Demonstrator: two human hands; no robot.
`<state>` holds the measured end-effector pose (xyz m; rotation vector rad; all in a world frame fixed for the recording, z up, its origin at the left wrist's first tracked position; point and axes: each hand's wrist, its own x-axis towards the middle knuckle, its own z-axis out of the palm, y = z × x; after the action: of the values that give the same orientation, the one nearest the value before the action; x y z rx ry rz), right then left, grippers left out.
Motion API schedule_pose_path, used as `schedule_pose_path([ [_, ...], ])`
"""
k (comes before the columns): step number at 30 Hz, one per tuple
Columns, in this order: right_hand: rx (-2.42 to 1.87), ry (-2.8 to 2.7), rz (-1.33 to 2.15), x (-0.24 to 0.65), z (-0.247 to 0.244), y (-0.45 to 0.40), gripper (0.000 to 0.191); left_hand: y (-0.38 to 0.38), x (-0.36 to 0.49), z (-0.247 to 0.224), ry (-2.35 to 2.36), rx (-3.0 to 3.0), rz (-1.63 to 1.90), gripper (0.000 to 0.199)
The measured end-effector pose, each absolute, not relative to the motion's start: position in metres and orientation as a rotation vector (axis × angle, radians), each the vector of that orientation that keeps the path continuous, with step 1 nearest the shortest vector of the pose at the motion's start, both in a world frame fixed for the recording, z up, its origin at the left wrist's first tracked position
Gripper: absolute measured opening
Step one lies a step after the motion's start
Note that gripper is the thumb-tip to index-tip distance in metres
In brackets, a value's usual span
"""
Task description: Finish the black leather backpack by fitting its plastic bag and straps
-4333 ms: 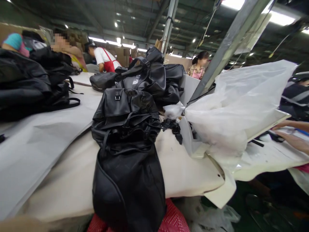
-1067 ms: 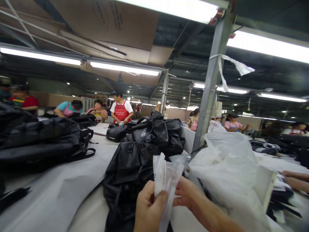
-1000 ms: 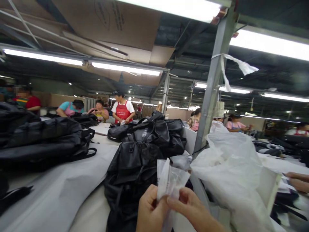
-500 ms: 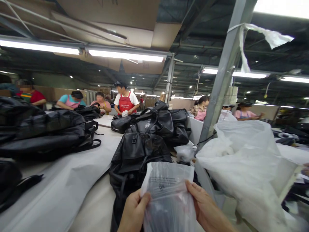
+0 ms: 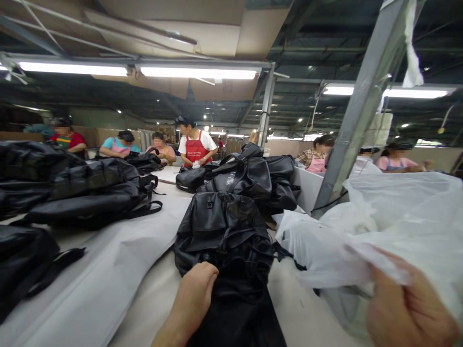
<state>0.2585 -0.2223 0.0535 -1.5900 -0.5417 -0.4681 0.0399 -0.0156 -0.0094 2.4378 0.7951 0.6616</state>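
Note:
A black backpack [image 5: 231, 226] lies in front of me on the pale table, its buckled flap toward the far side. My left hand [image 5: 197, 294] is closed at the backpack's near left side, thumb against the curled fingers; the fingertips are partly hidden. Off to the right, my right hand [image 5: 408, 299] pinches a translucent plastic bag [image 5: 314, 246] by its near end. This bag stretches leftward toward the backpack's right edge. Motion blurs the right hand and the near end of the bag.
More black backpacks are heaped behind [image 5: 249, 173] and at left [image 5: 90, 188]. A white sheet [image 5: 119, 260] covers part of the table. A large pile of clear plastic [image 5: 408, 207] and a slanted metal post [image 5: 361, 106] stand at right. Several people work beyond, one in a red apron [image 5: 195, 149].
My left hand has let go of the plastic bag and come to the backpack. My right hand has carried the bag to the right, uncovering the backpack. The view has shifted slightly left.

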Motion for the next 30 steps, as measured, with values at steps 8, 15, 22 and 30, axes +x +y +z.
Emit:
schedule_pose_path([
  [8, -1.615, -0.761, 0.478, 0.235, -0.039, -0.168, 0.069, -0.015, 0.052, -0.014, 0.776, 2.888, 0.076, 0.036],
  [15, -1.489, -0.608, 0.513, 0.238, -0.031, -0.162, 0.070, 0.011, 0.057, 0.001, 0.534, 3.051, 0.160, 0.038],
  [22, -1.485, -0.855, 0.524, 0.214, -0.021, -0.143, 0.071, 0.043, 0.048, 0.002, 0.316, 3.226, 0.757, 0.036],
  [30, -1.558, -1.061, 0.610, 0.213, -0.034, -0.121, 0.072, 0.060, 0.062, -0.001, 0.396, 3.281, 0.656, 0.017],
])
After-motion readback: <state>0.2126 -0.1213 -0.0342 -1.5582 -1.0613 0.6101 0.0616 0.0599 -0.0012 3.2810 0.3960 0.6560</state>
